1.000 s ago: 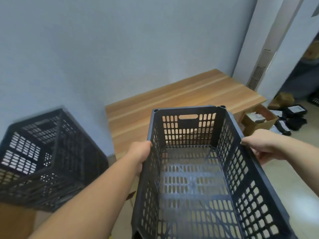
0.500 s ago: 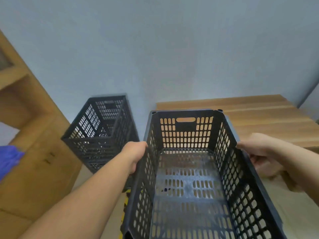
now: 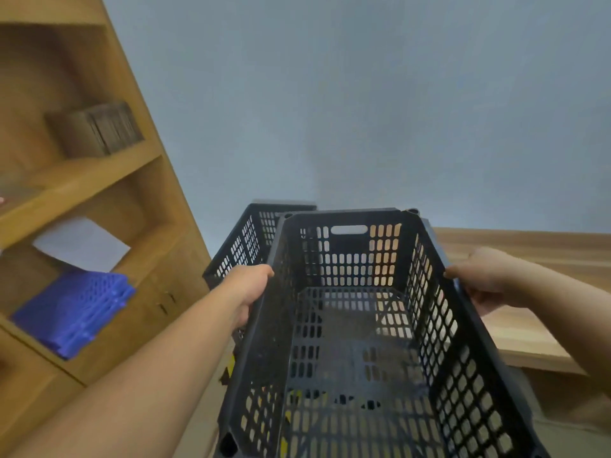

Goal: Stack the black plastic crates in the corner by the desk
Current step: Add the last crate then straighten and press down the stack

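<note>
Two black crates are before us. Far left of our grip stands a wooden shelf point(image 3: 109, 200) holding blue folded crates point(image 3: 72, 312). Our left hand point(image 3: 248, 289) clasps the left rim of the carried crate point(image 3: 350, 342); the second crate point(image 3: 244, 246) sits just beyond it. Our right hand point(image 3: 486, 279) clasps the right rim, above the tabletop point(image 3: 542, 246).

Soft even light, blurred, wide-angle bowing

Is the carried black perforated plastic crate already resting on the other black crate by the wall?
No, the carried black perforated plastic crate is held up by the left hand and right hand, nearer than the other black crate.
</note>
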